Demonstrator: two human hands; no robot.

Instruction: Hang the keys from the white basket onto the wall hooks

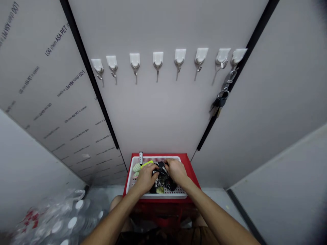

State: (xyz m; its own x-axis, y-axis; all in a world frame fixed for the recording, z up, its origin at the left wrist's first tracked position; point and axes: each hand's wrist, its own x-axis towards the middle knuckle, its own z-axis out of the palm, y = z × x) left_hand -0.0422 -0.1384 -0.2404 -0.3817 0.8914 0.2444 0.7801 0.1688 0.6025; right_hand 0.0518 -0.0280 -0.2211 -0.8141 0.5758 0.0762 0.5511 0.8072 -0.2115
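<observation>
Both hands are down in a white plastic basket (186,195) with slotted sides. My left hand (146,177) is closed, thumb and fingers pinched on a dark item in the basket's middle. My right hand (176,170) is closed too, fingertips bent down into the same dark pile (160,182); what they grip is hidden. The pile is a jumble of black items, too small to tell apart. A yellow-green object (146,164) lies beyond my left hand, beside a pale green striped item (136,167). A white remote-like piece (141,158) leans on the far rim.
The basket stands on a red stool (192,173). Several white hooks (158,59) line the wall ahead; keys (219,101) hang from the rightmost. Plastic-wrapped bottles (73,223) stand on the floor at left. Panel walls close in on both sides.
</observation>
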